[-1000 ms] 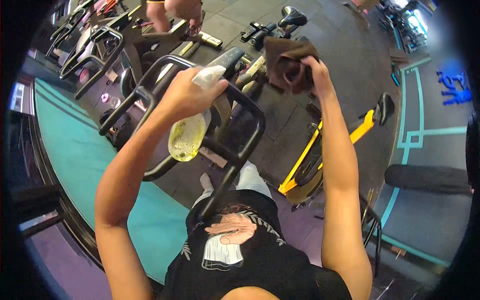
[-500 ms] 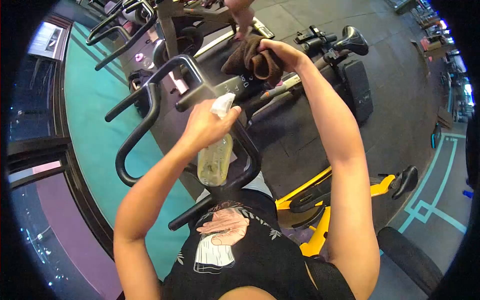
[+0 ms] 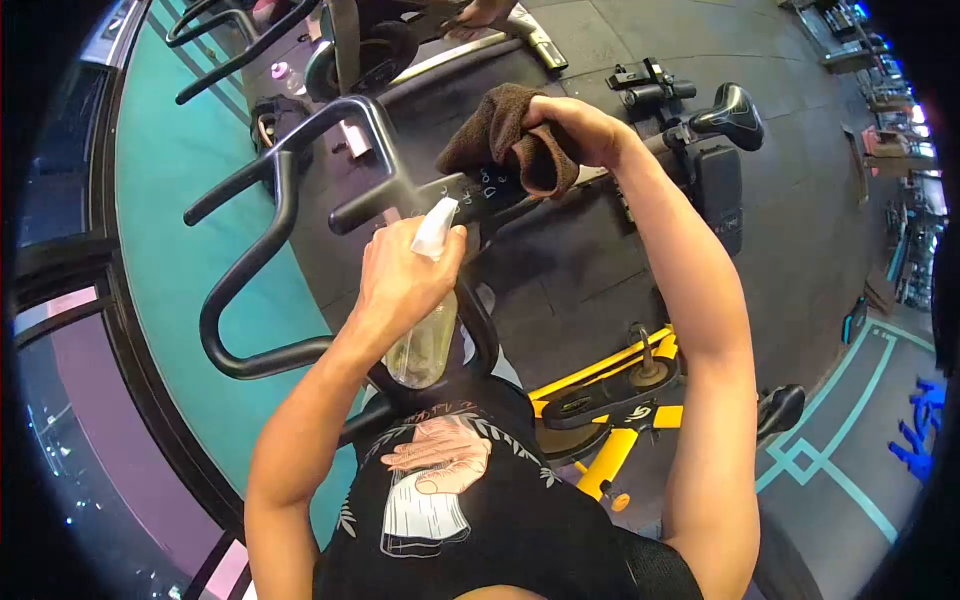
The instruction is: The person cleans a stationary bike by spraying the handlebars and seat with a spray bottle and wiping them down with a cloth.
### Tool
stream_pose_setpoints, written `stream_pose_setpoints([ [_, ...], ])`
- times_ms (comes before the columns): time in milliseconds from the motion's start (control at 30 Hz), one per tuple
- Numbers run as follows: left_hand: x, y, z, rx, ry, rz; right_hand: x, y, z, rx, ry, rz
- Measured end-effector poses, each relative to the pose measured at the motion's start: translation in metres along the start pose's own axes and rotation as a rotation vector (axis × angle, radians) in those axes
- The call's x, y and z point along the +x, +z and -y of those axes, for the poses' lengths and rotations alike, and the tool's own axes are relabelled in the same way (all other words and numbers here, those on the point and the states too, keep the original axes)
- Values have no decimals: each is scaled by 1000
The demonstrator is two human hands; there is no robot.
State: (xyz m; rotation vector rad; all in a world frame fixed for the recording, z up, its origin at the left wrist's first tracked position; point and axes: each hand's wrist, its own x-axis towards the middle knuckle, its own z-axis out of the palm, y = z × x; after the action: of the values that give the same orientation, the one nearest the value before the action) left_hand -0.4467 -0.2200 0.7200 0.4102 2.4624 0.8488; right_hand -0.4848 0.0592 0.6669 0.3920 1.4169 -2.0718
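My left hand (image 3: pixel 405 275) is wrapped round the neck of a clear spray bottle (image 3: pixel 422 350) with a white trigger head (image 3: pixel 435 230). Pale liquid shows in the bottle, which overlaps the lower part of the black handlebar (image 3: pixel 375 125) of an exercise bike. A whitish blur lies over the bar just beyond the nozzle. Farther forward and to the right, my right hand (image 3: pixel 580 130) grips a bunched brown towel (image 3: pixel 500 135). The towel hangs beside a dark panel (image 3: pixel 480 190) with white lettering on the bike's front.
A yellow bike frame (image 3: pixel 615 460) with a pedal stands at my right. Beyond the towel is a black bike saddle (image 3: pixel 730 115). A person's hand (image 3: pixel 485 15) shows at the top. Another handlebar (image 3: pixel 245 65), a pink-capped bottle (image 3: pixel 288 75) and a dark bag (image 3: pixel 280 125) are at upper left.
The view has shifted. My left hand and the spray bottle sit slightly lower and left in it; the towel is still in my right hand. The other person's hand has moved up in view.
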Motion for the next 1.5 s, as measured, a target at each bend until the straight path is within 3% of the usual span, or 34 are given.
stream_pose_setpoints([
  [333,7,23,-14,-2,128,-56,5,-10,-2,0,-11,16],
  [433,12,22,-25,29,31,94,6,-11,-5,19,4,27],
  [600,9,24,-19,6,96,-9,3,-10,-13,7,-68,-81],
  [667,2,18,-15,-12,83,-10,-3,-3,-19,-227,-95,-125],
  [700,-8,14,-9,-10,149,-57,6,-3,-35,-563,-188,-224],
  [733,-19,8,-3,-6,214,-104,13,-1,-57,-668,-189,-280],
  [800,-44,-14,4,-112,243,-99,12,36,-89,-966,-693,-634],
  [867,-68,-39,3,-221,237,-79,10,82,-97,-1238,-615,-935],
  [1067,-105,-68,7,-190,204,-84,10,168,-111,-1164,-715,-755],
  [1333,-119,-71,27,-307,183,32,30,121,-78,-1401,-561,-916],
  [1400,-126,-72,33,-313,215,26,38,110,-44,-1272,-134,-813],
  [1467,-130,-77,38,-292,277,23,48,93,-21,-1179,98,-820],
  [1500,-134,-80,42,-318,284,16,50,91,-15,-1169,117,-865],
])
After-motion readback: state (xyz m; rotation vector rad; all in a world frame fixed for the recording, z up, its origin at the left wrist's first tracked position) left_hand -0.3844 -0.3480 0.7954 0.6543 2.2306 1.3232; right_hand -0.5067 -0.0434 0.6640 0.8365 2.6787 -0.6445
